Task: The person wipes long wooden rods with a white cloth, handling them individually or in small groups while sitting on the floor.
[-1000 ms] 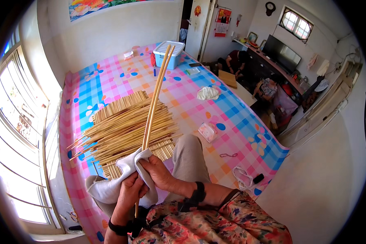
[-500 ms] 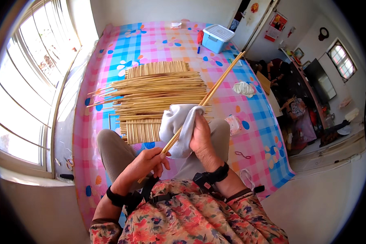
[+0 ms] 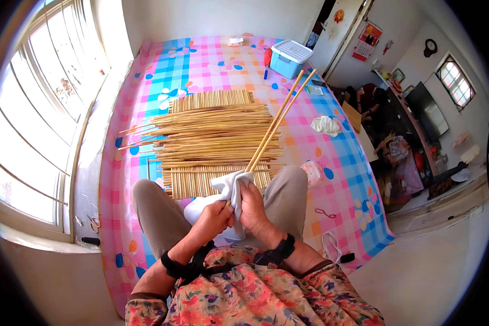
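Two long thin straw-coloured sticks [image 3: 279, 124] slant up and away to the right between my knees. My right hand [image 3: 252, 207] is closed around a white cloth [image 3: 232, 185] wrapped about the sticks. Close against it, my left hand [image 3: 214, 218] is closed on the sticks' near end, beside the hanging cloth. Beyond my hands a loose pile of similar sticks [image 3: 212, 130] lies crosswise on a mat of sticks laid side by side [image 3: 209, 101]. The sticks' lower tips are hidden by my hands.
A checked, flowered sheet [image 3: 288, 146] lies under everything. A blue lidded box [image 3: 287, 61] stands at the far right, and a crumpled white cloth [image 3: 326, 125] lies nearer. Scissors [image 3: 95, 223] rest on the left sill. Another person [image 3: 369, 100] is off to the right.
My right hand and the cloth have slid down the sticks to meet my left hand. My left hand has shifted slightly right. The sticks' far ends have spread apart.
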Motion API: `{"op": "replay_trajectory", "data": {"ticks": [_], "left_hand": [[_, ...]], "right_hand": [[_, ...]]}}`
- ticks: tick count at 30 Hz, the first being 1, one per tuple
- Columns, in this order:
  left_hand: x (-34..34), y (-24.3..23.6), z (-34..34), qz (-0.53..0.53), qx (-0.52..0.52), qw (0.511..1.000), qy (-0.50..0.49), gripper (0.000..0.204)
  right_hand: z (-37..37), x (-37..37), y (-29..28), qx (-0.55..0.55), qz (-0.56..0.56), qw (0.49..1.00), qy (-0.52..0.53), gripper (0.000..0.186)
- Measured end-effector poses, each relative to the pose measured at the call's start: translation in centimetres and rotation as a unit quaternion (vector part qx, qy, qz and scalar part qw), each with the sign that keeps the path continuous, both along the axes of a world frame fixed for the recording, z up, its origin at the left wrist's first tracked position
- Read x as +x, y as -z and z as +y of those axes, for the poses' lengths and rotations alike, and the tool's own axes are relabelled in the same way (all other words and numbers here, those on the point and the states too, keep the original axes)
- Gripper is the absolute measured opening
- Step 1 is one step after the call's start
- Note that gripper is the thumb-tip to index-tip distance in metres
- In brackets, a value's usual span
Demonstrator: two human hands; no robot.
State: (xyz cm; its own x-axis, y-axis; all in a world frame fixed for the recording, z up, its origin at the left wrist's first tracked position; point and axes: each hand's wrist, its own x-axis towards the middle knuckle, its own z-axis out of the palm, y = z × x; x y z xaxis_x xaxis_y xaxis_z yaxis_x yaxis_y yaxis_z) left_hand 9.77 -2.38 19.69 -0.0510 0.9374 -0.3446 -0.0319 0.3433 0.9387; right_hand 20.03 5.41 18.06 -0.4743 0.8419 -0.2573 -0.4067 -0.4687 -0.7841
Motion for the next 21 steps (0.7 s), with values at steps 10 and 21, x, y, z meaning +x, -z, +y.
{"op": "replay_trajectory", "data": {"ticks": [10,21], "left_hand": [[-2.8,-1.0,-3.5,0.178,0.074,0.978,0.082,0.019],[-7.9,-2.0,-13.4,0.146,-0.068,0.985,0.056,0.013]], "right_hand": [[7.5,2.0,0.3,0.022,0.135,0.972,0.191,0.017],[18.7,11.6,-0.8,0.040,0.110,0.945,0.304,0.028]]}}
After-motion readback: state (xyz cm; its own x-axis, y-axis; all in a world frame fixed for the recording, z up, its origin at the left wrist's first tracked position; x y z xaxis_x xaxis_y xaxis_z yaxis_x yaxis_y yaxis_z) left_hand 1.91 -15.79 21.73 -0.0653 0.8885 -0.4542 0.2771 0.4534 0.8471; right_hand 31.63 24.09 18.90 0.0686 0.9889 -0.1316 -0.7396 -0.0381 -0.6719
